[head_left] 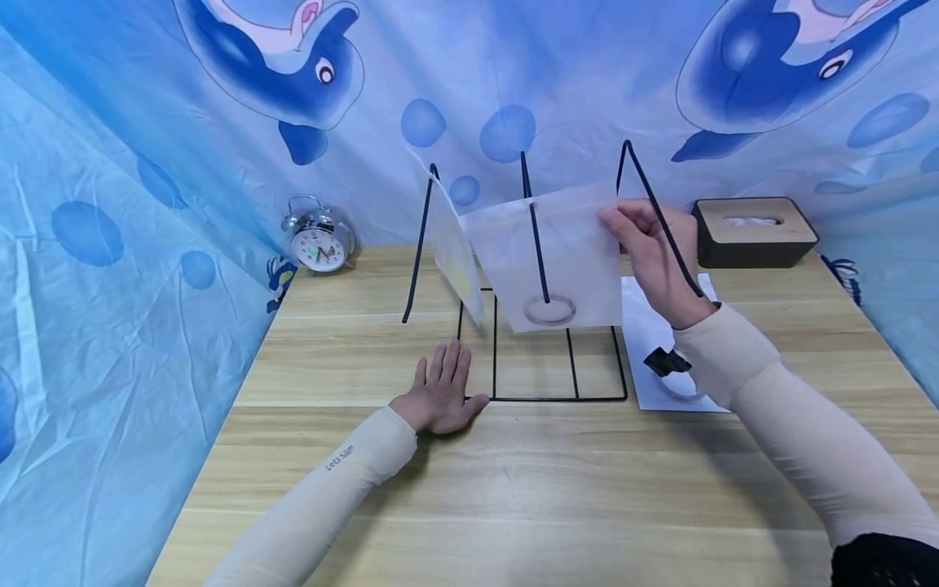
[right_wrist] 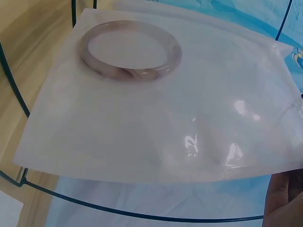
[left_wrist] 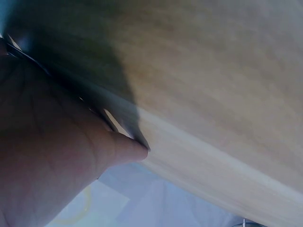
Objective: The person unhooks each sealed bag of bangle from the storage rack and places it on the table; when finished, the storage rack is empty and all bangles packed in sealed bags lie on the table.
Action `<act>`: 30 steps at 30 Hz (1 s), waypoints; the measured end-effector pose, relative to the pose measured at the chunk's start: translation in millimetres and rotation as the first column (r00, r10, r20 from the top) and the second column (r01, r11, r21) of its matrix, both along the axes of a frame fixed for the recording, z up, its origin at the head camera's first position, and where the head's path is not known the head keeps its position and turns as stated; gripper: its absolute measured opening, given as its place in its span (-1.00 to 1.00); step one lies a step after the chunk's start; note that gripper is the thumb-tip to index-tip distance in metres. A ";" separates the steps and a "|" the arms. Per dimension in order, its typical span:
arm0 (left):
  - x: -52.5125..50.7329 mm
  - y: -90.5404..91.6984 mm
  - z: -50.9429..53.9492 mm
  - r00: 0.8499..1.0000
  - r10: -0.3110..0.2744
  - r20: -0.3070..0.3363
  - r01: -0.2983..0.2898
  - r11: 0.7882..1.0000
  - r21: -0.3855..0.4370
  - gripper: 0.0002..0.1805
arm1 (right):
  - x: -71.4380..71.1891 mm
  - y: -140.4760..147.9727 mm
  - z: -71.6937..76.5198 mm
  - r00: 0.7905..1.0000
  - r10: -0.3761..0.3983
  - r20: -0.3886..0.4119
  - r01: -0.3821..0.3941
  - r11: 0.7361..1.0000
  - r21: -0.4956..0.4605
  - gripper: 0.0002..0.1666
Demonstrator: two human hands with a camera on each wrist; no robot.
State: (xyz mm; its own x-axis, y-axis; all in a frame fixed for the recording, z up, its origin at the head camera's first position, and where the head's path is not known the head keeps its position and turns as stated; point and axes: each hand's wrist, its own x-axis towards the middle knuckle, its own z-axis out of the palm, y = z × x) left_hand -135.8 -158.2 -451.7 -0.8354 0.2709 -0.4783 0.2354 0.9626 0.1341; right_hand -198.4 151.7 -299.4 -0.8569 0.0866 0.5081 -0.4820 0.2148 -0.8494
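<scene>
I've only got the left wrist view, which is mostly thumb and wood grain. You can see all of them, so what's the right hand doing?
Observer: In the head view, the right hand pinches the right edge of a translucent bag, up above the base of the black wire rack.
Operator: Is there anything in that bag?
Observer: Yes, a ring mottled with brown shows through it in the right wrist view.
Operator: And what's on the table just right of the rack?
Observer: A flat white item, partly hidden by the right wrist; I can't tell for sure whether it's a sheet or another bag.
</scene>
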 end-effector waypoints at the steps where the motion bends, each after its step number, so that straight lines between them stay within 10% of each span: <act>1: -0.2 -0.1 -0.3 1.000 0.000 -0.004 0.000 1.000 0.001 -0.05 | 1.8 0.4 0.1 1.000 -0.003 0.009 0.003 1.000 -0.003 -0.76; 30: 0.0 -2.2 1.4 1.000 -0.018 0.014 0.018 0.999 0.039 -0.16 | 64.8 10.3 -7.6 0.986 0.168 -0.001 -0.166 0.977 -0.135 -0.89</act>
State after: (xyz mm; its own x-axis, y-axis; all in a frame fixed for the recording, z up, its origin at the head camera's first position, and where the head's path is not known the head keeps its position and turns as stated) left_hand -135.8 -160.3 -450.3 -0.8233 0.3047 -0.4790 0.2504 0.9521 0.1752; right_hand -133.6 162.1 -307.0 -0.8700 0.0086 0.4930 -0.4928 0.0160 -0.8700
